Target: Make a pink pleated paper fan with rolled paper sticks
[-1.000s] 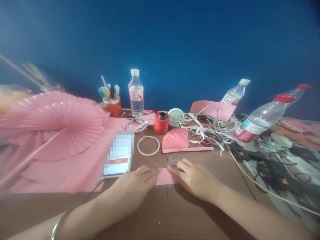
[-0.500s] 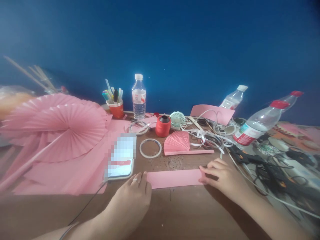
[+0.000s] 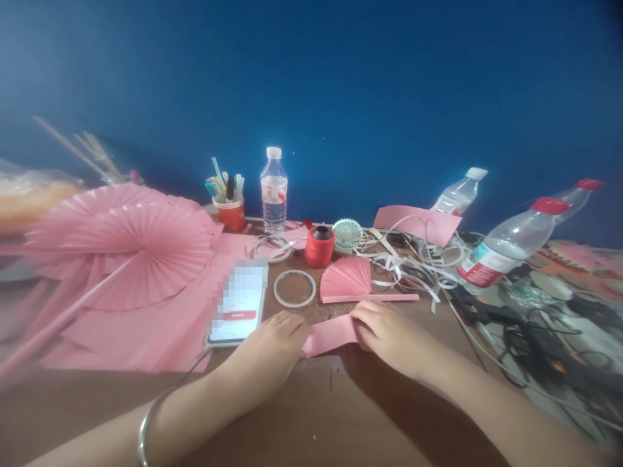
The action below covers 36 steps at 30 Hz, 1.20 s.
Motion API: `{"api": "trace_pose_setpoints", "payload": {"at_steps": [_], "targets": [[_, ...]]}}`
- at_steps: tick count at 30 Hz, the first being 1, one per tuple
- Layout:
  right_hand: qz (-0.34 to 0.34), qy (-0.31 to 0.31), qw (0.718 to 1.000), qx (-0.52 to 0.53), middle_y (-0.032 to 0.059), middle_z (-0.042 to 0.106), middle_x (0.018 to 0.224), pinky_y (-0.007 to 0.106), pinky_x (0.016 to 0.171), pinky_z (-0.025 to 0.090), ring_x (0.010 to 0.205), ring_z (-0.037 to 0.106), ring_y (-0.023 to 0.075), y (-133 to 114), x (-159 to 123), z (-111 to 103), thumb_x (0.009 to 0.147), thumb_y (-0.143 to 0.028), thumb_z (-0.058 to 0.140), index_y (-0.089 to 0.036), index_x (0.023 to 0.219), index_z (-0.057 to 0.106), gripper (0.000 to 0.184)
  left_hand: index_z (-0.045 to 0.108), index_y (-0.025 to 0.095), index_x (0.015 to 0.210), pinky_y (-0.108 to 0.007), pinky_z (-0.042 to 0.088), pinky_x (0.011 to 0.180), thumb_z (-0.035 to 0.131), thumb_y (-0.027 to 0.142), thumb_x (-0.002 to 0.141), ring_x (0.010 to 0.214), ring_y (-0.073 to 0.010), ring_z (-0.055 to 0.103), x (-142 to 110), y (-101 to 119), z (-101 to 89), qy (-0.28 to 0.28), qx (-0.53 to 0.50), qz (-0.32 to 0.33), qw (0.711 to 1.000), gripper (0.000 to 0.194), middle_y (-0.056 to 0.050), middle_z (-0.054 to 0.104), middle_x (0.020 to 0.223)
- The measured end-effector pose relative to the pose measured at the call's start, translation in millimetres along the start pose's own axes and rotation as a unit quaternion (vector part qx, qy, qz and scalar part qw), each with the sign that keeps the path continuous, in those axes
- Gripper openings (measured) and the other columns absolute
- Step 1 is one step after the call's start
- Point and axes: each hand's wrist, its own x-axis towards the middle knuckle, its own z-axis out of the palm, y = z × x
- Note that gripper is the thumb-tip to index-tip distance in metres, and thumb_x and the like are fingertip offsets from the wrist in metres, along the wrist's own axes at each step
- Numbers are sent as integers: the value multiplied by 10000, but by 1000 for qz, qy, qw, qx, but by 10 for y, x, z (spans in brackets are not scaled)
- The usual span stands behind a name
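Observation:
A pink paper strip spans the gap between my two hands, tilted up toward the right above the brown table. My left hand is closed on its left end, with the fingertips partly hidden. At the strip's right end my right hand grips it between thumb and fingers. Just behind the strip lies a pleated pink paper fan, with a narrow folded pink strip along its lower edge. A white tape ring rests beyond my left hand.
Left of my hands are a phone, pink paper sheets and large pleated rosettes. A red thread spool, a small fan and a water bottle stand behind. Cables, a glue gun and a red-capped bottle crowd the right.
My right hand has moved left, closer to my left hand, still holding the strip's end. Less of the strip shows, and it is now tilted. My left hand has shifted slightly right and up.

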Motion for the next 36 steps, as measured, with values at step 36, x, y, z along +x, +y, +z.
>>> {"api": "trace_pose_setpoints", "payload": {"at_steps": [36], "targets": [[-169,25,985,37,42,579,844,287,742,383,825,488,147,326,-138,248,898,-217,397,-178,896,593,200,517,143,881,-276,466,710,391,31,804,831,-155,516,-7,-11,-36,9,72,136,988,186,-51,548,871]]}}
